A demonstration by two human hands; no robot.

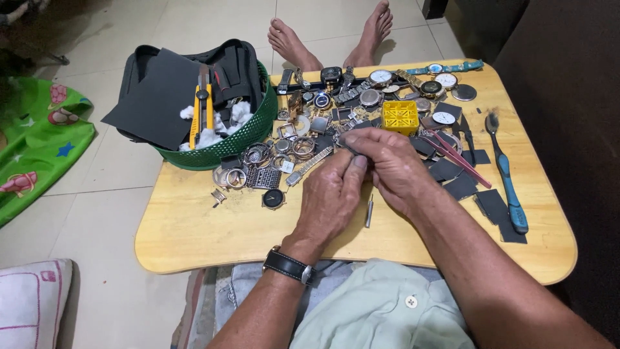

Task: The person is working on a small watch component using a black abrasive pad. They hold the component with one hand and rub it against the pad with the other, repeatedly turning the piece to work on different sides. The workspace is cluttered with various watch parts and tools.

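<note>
My left hand [328,199] and my right hand [387,165] meet over the middle of a low wooden table [194,232]. Together their fingertips pinch a small dark watch part [349,146]; most of it is hidden by the fingers. A black strap watch [288,265] is on my left wrist. A small metal pin tool [369,211] lies on the table just under my hands. Metal watch bands and cases [258,165] lie spread to the left of my hands.
A green basket [248,132] at the table's back left holds black sheets, cotton and a yellow utility knife [203,106]. Several watches [381,77], a yellow plastic block [400,116], pink tweezers [460,157] and a blue toothbrush [510,187] lie at right. My bare feet [332,39] show beyond.
</note>
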